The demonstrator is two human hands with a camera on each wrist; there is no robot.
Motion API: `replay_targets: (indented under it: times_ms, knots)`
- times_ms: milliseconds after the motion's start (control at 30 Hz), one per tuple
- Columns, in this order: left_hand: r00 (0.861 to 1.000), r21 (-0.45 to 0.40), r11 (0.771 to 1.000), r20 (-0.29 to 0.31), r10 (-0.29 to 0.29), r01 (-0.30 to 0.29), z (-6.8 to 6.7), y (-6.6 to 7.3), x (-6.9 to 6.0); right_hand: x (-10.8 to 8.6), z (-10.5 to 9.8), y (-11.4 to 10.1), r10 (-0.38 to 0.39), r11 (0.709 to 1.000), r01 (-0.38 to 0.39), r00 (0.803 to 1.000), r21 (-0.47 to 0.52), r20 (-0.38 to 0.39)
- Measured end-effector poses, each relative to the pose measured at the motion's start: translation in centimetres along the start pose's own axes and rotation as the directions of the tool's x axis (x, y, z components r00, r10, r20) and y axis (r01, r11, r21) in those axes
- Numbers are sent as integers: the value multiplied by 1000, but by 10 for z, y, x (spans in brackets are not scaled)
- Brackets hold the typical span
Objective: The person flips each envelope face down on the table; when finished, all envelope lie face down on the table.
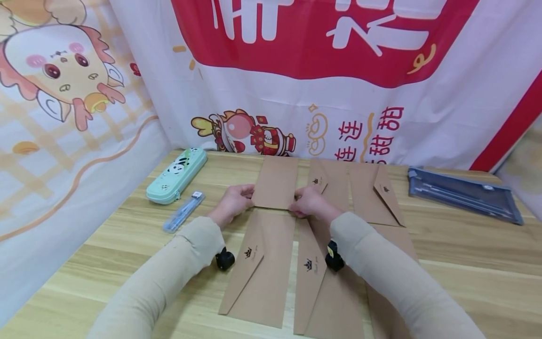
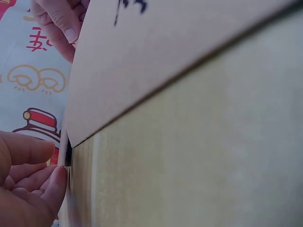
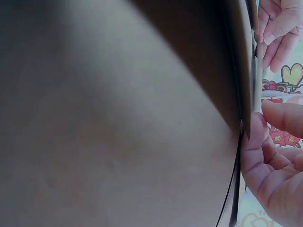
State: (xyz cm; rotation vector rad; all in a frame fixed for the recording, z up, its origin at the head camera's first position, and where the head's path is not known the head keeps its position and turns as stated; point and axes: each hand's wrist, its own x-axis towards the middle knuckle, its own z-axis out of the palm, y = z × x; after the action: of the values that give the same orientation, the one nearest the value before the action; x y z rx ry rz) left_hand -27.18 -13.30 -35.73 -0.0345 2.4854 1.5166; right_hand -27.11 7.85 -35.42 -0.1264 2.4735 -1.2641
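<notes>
My left hand (image 1: 234, 202) pinches the left edge of a plain-side-up brown paper envelope (image 1: 277, 181) at the back of the table. Across from it, my right hand (image 1: 312, 203) pinches the same envelope's near right corner. In both wrist views thumb and fingers meet at the paper's edge. Just in front lies another envelope (image 1: 275, 263), its flap with a crown print turned up. A similar envelope (image 1: 311, 278) is to its right, near my right wrist. Behind my right hand, a further envelope (image 1: 334, 181) is partly hidden.
More envelopes (image 1: 364, 197) lie on the right, some under my right forearm. A mint pencil case (image 1: 178, 176) and a small clear case (image 1: 184, 212) sit at left. A dark mesh zip pouch (image 1: 466, 194) lies at far right. A printed cloth (image 1: 254, 89) hangs behind the table.
</notes>
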Motion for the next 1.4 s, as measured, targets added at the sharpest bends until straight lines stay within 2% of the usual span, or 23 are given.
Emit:
replay_targets:
  times_ms: [167, 400, 500, 733, 967, 1167, 1400]
  knots:
    - [1000, 7, 1000, 4, -4, 4, -1, 1, -1, -2, -2, -2, 29, 999, -29, 1000, -25, -7]
    - [1000, 21, 1000, 6, 12, -12, -2, 0, -2, -6, -5, -1, 50, 997, -49, 999, 63, -7]
    - [1000, 12, 1000, 0, 22, -22, -1, 1, -3, -10, -10, -3, 51, 997, -49, 998, 67, -23]
    - [998, -14, 998, 4, 55, -55, 3, 14, -8, -17, -26, 0, 1, 998, 2, 999, 68, -48]
    - [991, -73, 990, 40, 126, -123, 18, 29, -7, -27, -46, 11, 20, 997, -13, 997, 81, -79]
    - [980, -33, 981, 57, 191, -189, 36, 43, -6, -36, -61, 23, 4, 1000, -1, 993, 29, -116]
    - [968, -9, 975, 110, 223, -224, 57, 54, -2, -45, -74, 36, 11, 1000, -10, 988, 12, -157]
